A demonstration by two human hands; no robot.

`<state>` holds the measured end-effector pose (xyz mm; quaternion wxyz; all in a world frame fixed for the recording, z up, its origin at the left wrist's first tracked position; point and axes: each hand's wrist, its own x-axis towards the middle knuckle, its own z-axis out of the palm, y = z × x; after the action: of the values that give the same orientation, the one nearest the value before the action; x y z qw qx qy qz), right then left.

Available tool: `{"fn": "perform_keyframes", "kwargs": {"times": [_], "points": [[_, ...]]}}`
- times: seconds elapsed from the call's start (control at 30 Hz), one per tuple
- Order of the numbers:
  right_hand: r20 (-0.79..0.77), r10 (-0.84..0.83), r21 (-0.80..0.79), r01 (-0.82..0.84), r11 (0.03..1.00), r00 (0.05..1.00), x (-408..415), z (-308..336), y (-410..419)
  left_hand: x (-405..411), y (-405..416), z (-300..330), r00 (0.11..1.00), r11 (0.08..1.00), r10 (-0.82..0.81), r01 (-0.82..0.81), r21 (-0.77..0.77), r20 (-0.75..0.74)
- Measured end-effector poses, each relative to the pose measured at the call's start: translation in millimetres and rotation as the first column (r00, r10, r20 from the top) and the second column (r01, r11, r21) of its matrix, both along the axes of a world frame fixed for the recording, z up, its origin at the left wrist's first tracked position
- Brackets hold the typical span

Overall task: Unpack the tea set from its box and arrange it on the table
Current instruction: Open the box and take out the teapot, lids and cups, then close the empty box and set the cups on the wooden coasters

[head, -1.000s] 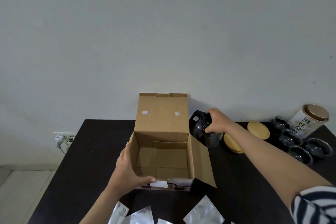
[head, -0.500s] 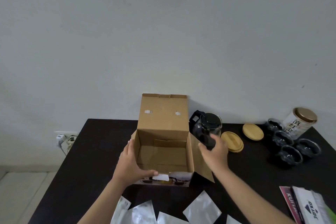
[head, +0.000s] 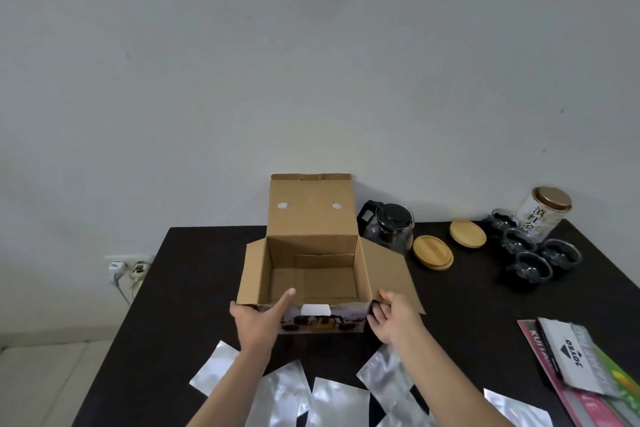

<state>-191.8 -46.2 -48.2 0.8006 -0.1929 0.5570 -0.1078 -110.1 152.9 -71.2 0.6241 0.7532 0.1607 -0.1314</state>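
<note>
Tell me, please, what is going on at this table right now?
A person is unpacking a tea set. Both hands hold the near edge of the open cardboard box, which looks empty: the left hand at its front left corner, the right hand at its front right corner. The glass teapot, two wooden lids and four glass cups already stand on the black table. Silver pouches lie in front.

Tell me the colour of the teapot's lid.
Black; the teapot's lid shows best in the head view.
</note>
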Motion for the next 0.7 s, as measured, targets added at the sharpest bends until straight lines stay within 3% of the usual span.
{"fn": "perform_keyframes", "kwargs": {"times": [0.17, 0.23, 0.3, 0.4, 0.53, 0.7], "points": [[0.025, -0.051, -0.140, 0.054, 0.989, 0.998, -6.6, -2.1, 9.4, -1.1, -3.4, -0.9, 1.000, 0.995, -0.004, 0.004, -0.095, 0.002], [-0.008, -0.067, -0.319, 0.061, 0.946, 0.998, -10.5, 0.8, 17.8, -1.8, -1.0, -5.5, 0.999, 0.991, -0.029, 0.033, -0.127, 0.029], [-0.053, -0.065, -0.561, 0.024, 0.828, 0.997, -14.0, 4.5, 27.7, -5.8, 0.8, -6.1, 0.994, 0.989, -0.071, 0.082, -0.127, 0.085], [-0.038, 0.051, -0.773, -0.062, 0.631, 0.998, -19.7, 8.8, 44.4, -11.3, 2.4, -4.0, 0.966, 0.990, -0.139, 0.137, 0.023, 0.219], [-0.084, 0.209, -0.871, -0.174, 0.459, 0.974, -23.6, -1.1, 57.0, -14.8, 2.4, -2.4, 0.839, 0.909, -0.333, 0.164, 0.383, 0.430], [-0.167, 0.249, -0.903, -0.249, 0.349, 0.954, -21.0, -11.2, 60.3, -13.3, 1.6, -10.0, 0.684, 0.775, -0.561, 0.237, 0.585, 0.467]]}}
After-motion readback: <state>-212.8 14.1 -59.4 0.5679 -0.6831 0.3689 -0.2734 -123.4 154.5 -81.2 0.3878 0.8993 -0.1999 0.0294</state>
